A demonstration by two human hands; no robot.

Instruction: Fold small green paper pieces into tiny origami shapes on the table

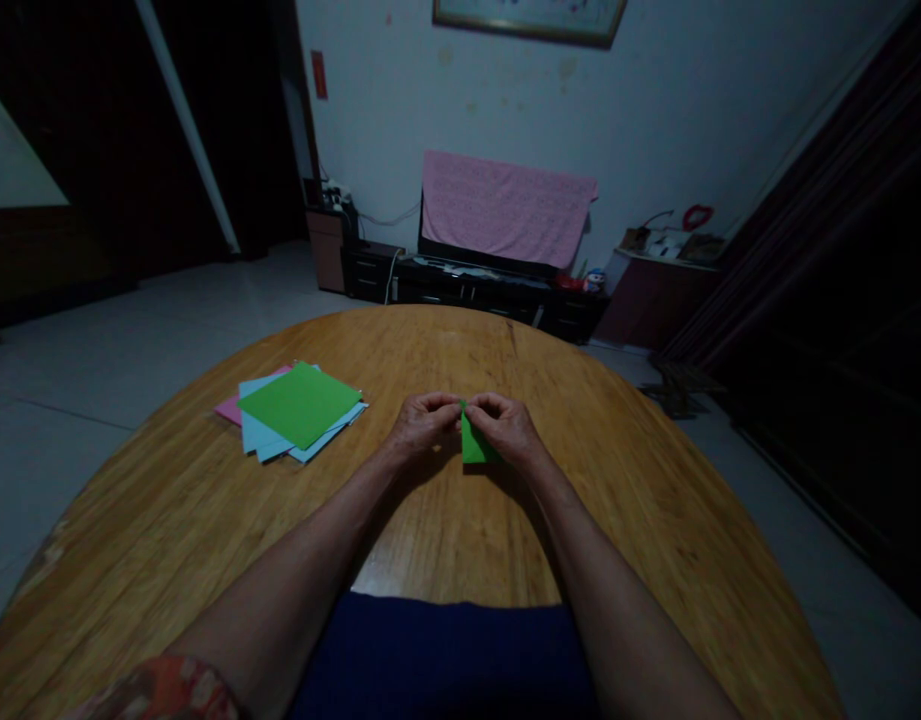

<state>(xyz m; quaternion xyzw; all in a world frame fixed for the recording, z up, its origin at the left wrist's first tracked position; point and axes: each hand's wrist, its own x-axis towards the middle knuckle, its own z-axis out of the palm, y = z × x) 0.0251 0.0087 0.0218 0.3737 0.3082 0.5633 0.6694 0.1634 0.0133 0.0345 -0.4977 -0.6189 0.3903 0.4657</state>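
A small folded piece of green paper (pixel 474 445) lies near the middle of the round wooden table (pixel 640 480). My left hand (pixel 421 422) and my right hand (pixel 509 425) meet over its top corner, fingers curled and pinching the paper there. Both forearms rest on the table. The fingertips hide the paper's upper tip.
A loose stack of coloured paper sheets (pixel 295 408), green on top of blue and pink, lies to the left of my hands. Beyond the table stand a low dark TV cabinet (pixel 467 285) with a screen draped in a pink cloth (pixel 505 205) and a side table (pixel 659 290).
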